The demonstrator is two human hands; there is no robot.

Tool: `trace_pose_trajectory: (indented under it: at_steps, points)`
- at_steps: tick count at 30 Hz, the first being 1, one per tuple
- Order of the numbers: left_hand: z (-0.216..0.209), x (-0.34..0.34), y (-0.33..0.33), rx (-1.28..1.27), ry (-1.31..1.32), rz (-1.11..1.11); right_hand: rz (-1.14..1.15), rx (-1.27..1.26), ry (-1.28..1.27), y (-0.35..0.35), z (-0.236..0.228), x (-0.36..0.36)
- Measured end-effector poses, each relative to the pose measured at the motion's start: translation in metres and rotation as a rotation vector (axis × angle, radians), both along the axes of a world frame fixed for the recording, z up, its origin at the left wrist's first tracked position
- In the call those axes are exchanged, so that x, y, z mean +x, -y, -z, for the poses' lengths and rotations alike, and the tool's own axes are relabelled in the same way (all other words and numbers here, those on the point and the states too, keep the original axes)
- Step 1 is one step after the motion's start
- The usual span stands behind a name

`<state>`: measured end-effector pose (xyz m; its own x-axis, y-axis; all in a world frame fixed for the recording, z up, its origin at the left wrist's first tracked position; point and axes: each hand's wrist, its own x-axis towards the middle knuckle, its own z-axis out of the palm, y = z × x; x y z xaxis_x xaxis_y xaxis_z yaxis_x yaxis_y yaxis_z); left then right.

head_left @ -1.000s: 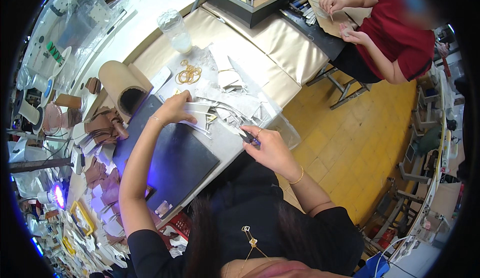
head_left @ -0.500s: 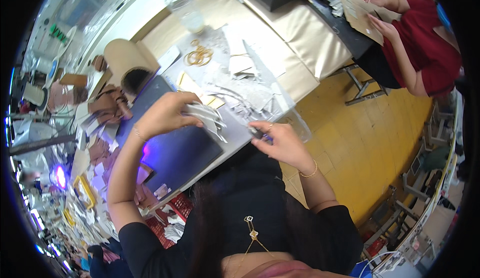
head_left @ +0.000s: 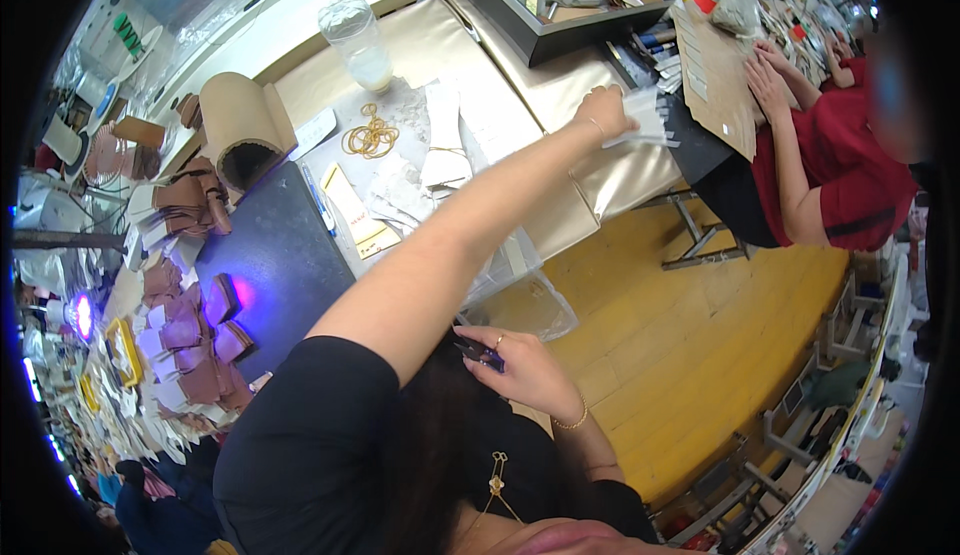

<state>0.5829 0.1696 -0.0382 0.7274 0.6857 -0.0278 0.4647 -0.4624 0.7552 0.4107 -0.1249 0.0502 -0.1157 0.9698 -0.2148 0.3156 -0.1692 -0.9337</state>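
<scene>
My left arm reaches across the table to the far right. In my left hand [head_left: 603, 115], closed, is a fanned bunch of thin white strips [head_left: 655, 117], just short of a co-worker's brown board. My right hand [head_left: 528, 370] stays close to my body, fingers closed round a small black tool [head_left: 478, 353], whose kind I cannot make out. Beyond my left forearm, golden rubber bands [head_left: 372, 139] lie on the work sheet beside a banded stack of white pieces [head_left: 446, 160] and a cream card piece [head_left: 352, 217]. My arm hides part of the sheet.
A clear plastic bottle [head_left: 358, 47] and a cardboard tube [head_left: 245, 130] stand at the back. Brown pieces [head_left: 185, 345] are piled left of the dark mat [head_left: 285, 255]. A black tray [head_left: 560, 30] sits far right, near a co-worker in red [head_left: 840, 170] holding the brown board [head_left: 715, 85].
My left hand has swung from over the dark mat to the far right, carrying the white strips. My right hand has drawn back toward my body with the black tool. The view has shifted.
</scene>
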Motion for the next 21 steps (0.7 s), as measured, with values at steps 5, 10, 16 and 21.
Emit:
trace_pose_trajectory:
  at_steps: [5,10,16,21]
  points:
    - [0.000,-0.019,0.018,0.137,-0.084,-0.088,0.039,-0.003,0.032,0.001,0.003,0.011]
    - [-0.053,-0.136,0.038,-0.518,0.282,0.306,0.126,0.010,-0.480,-0.009,-0.029,0.042]
    - [-0.079,-0.339,0.140,-1.146,0.394,0.537,0.187,0.641,-0.457,-0.067,-0.101,0.094]
    - [-0.077,-0.421,0.160,-1.130,0.268,0.295,0.442,0.935,-0.171,-0.119,-0.185,0.115]
